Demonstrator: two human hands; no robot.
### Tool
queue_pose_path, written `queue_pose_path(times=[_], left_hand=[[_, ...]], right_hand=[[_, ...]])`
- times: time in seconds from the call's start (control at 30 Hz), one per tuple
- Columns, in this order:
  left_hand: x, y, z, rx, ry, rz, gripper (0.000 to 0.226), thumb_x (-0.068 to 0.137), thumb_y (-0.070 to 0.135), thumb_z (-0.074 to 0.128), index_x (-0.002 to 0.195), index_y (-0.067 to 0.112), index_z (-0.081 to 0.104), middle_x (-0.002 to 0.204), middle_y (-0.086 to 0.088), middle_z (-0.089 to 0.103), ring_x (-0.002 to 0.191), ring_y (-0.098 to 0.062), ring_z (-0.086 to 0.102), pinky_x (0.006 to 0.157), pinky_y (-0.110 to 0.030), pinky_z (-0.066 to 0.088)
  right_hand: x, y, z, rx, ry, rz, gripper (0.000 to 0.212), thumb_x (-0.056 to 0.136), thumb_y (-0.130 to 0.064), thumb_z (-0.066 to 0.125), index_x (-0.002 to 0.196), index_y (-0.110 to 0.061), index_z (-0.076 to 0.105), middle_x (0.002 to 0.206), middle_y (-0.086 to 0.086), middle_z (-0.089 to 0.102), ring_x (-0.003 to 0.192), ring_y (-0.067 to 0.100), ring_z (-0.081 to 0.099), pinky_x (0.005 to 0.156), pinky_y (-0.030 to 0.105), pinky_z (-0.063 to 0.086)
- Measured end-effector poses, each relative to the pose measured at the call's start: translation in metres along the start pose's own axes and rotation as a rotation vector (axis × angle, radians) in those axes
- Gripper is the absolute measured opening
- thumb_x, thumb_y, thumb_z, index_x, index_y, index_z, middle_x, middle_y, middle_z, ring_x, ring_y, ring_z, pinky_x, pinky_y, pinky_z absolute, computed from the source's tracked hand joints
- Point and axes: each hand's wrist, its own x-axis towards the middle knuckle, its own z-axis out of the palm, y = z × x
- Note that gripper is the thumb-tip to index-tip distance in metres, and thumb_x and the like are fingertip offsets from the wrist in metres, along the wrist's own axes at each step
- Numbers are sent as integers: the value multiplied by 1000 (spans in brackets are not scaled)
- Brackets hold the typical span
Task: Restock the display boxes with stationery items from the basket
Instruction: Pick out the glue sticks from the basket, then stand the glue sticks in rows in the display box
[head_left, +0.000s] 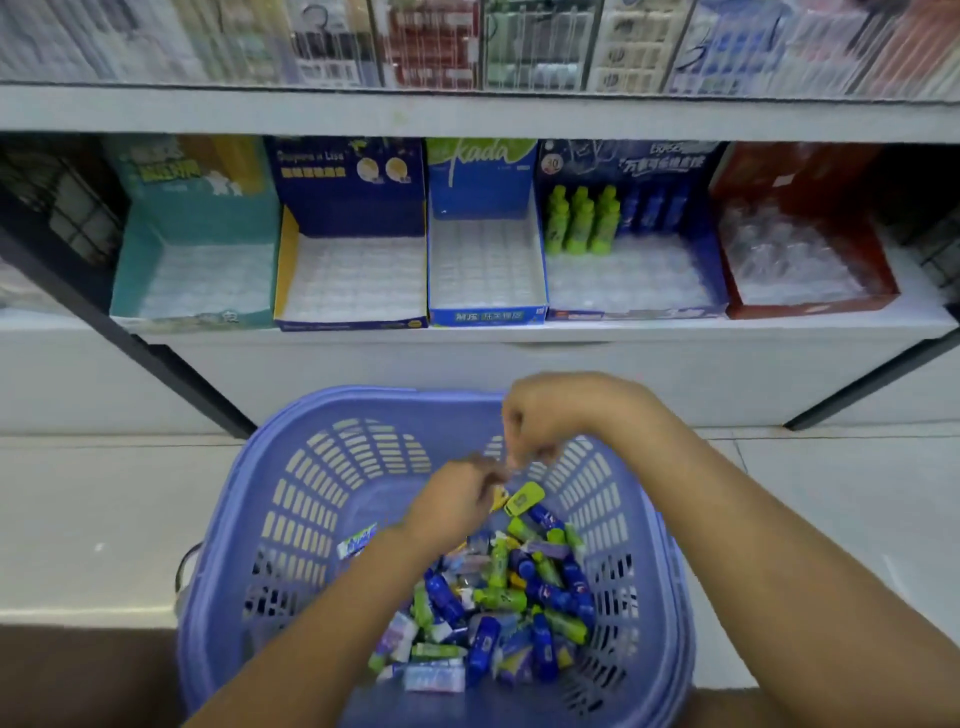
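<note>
A purple plastic basket (332, 467) stands on the floor below me, holding several small green, blue and white stationery items (498, 608). My left hand (452, 501) and my right hand (556, 415) meet fingertip to fingertip above the basket's far side. Both pinch a small blurred item (510, 467). A yellow-green item (524, 498) lies just under the fingers. On the shelf stand five display boxes: teal (192, 218), dark blue with yellow (291, 260), blue (485, 314), dark blue (706, 249) with green sticks (582, 221) and blue sticks (654, 208), and red (883, 280).
The white shelf front (519, 364) runs between the basket and the boxes. Black frame bars (171, 364) slant down at left and right. An upper shelf (467, 111) carries hanging packets. Pale floor tiles (93, 519) lie either side of the basket.
</note>
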Motion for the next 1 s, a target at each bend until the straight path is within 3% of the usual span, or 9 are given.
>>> queue_pose_path(times=[0.1, 0.17, 0.27, 0.37, 0.43, 0.53, 0.7, 0.83, 1.0], left_hand=[[-13, -24, 20, 38, -176, -69, 31, 91, 8, 52, 120, 10, 61, 121, -13, 62, 111, -29, 58, 91, -37, 45], [-25, -37, 32, 181, -342, -89, 33, 89, 18, 61, 121, 12, 59, 122, -15, 59, 110, -30, 55, 90, -39, 47], [-45, -60, 45, 307, -496, -90, 52, 80, 21, 72, 128, 13, 54, 127, -15, 51, 116, -33, 51, 92, -43, 47], [-53, -70, 47, 340, -498, -58, 59, 76, 24, 76, 129, 14, 51, 126, -16, 46, 118, -33, 46, 95, -44, 44], [-51, -72, 46, 353, -491, -41, 50, 76, 18, 76, 121, 13, 56, 126, -15, 45, 116, -32, 47, 94, -40, 44], [-49, -77, 44, 402, -548, -56, 43, 78, 13, 73, 119, 13, 61, 126, -15, 52, 113, -32, 52, 91, -38, 45], [-47, -81, 45, 359, -578, -110, 35, 85, 18, 68, 117, 7, 62, 118, -16, 60, 107, -33, 58, 85, -39, 47], [-38, -80, 34, 53, -417, -246, 7, 91, 15, 52, 87, 11, 48, 90, -13, 58, 85, -31, 57, 67, -33, 40], [-24, -63, 3, -541, -119, -495, 23, 89, 29, 64, 76, 10, 60, 52, -1, 55, 46, -14, 54, 53, -28, 50]], right_hand=[[34, -4, 73, -343, -259, 107, 42, 77, -32, 75, 110, -9, 62, 99, 5, 66, 89, 24, 62, 81, 37, 52], [49, 7, 117, -411, -351, 120, 83, 73, -35, 78, 141, -16, 35, 135, 6, 49, 117, 30, 52, 87, 40, 47], [54, 24, 162, -421, -413, 38, 116, 69, -31, 82, 151, -25, 1, 155, 15, 15, 137, 38, 27, 100, 51, 37], [56, 36, 185, -503, -291, -41, 94, 84, -11, 68, 151, -23, 3, 147, 21, 28, 132, 42, 32, 97, 49, 37], [58, 37, 185, -527, -207, -110, 59, 94, -4, 46, 147, -15, 23, 131, 22, 46, 116, 40, 48, 85, 46, 43], [61, 37, 182, -564, -166, -162, 30, 92, 3, 43, 120, -3, 53, 110, 20, 59, 100, 36, 58, 71, 41, 43], [63, 35, 193, -532, -99, -235, 54, 91, 4, 41, 140, -16, 35, 116, 18, 48, 96, 37, 55, 62, 35, 31], [72, 34, 193, -455, -51, -189, 37, 90, -1, 46, 126, -7, 49, 110, 20, 57, 99, 37, 56, 66, 38, 38], [76, 41, 138, 170, -55, 32, 27, 88, -18, 63, 113, -8, 64, 114, 9, 63, 94, 20, 63, 71, 24, 49]])
